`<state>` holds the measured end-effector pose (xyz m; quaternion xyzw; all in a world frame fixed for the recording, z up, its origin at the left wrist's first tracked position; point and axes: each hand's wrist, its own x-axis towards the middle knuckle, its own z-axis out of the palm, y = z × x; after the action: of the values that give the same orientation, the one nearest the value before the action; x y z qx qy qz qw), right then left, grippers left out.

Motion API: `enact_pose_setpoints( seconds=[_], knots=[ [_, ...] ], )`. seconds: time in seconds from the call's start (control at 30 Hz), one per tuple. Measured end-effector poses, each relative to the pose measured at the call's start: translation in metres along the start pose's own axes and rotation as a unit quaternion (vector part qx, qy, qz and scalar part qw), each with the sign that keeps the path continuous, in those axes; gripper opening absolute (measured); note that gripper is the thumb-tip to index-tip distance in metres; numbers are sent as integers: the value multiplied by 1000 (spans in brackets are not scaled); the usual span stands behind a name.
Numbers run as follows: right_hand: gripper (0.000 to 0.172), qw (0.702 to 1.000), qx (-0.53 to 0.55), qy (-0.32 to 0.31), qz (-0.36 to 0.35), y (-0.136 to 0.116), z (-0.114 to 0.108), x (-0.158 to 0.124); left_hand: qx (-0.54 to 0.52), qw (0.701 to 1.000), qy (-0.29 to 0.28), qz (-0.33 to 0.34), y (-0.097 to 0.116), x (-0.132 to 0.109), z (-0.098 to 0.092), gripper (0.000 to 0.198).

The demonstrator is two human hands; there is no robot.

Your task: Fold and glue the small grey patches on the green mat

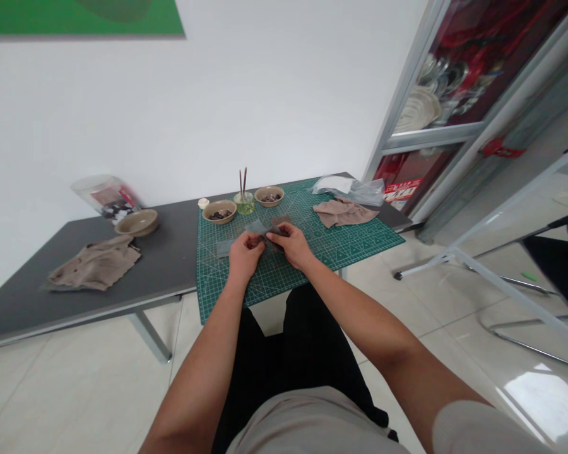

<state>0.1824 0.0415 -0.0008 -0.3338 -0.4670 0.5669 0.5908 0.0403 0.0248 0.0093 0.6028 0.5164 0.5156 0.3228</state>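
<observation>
My left hand (246, 252) and my right hand (291, 244) meet over the green cutting mat (312, 252), fingers pinched together. What they hold between the fingertips is small, dark and mostly hidden, so I cannot make it out. Just beyond the fingers lie a thin grey sheet (255, 226) and a brownish-grey piece (281, 220). Another flat grey sheet (224, 248) rests at the left of my left hand. Behind them stand two tan bowls, the left bowl (219, 212) and the right bowl (269, 196), each with small dark pieces inside.
A glass jar (245, 203) with two brown sticks stands between the bowls, a small white item (203, 203) beside them. Brown cloths lie right (344, 212) and left (97, 263). A plastic bag (355, 188), another bowl (137, 222) and a clear container (106, 197) sit farther out.
</observation>
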Motion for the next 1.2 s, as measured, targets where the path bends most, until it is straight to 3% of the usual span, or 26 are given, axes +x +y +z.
enact_pose_setpoints(
  seconds=[0.17, 0.4, 0.6, 0.77, 0.87, 1.0, 1.2],
  knots=[
    [31, 998, -53, -20, -21, 0, 0, 0, 73, 997, 6, 23, 3, -3, -1, 7],
    [27, 998, -60, -26, 3, -6, 4, -2, 26, 999, 29, 1, 4, -4, 0, 15],
    [25, 999, -51, 0, 10, -4, 4, 0, 78, 997, -7, 26, 7, -8, -1, 13],
    [26, 999, -31, -20, 20, -2, 2, 2, 90, 996, 8, 22, 8, -9, 0, 14],
    [25, 1000, -18, 11, 14, -1, 4, 4, 91, 995, -14, 35, 7, -9, 1, 14],
    [27, 999, 25, 40, 22, -3, 6, 4, 43, 998, 18, 31, 3, -5, 1, 16],
    [31, 998, 50, 14, 27, -7, 3, -1, -73, 997, 25, 31, 2, -1, 0, 22]
  ],
)
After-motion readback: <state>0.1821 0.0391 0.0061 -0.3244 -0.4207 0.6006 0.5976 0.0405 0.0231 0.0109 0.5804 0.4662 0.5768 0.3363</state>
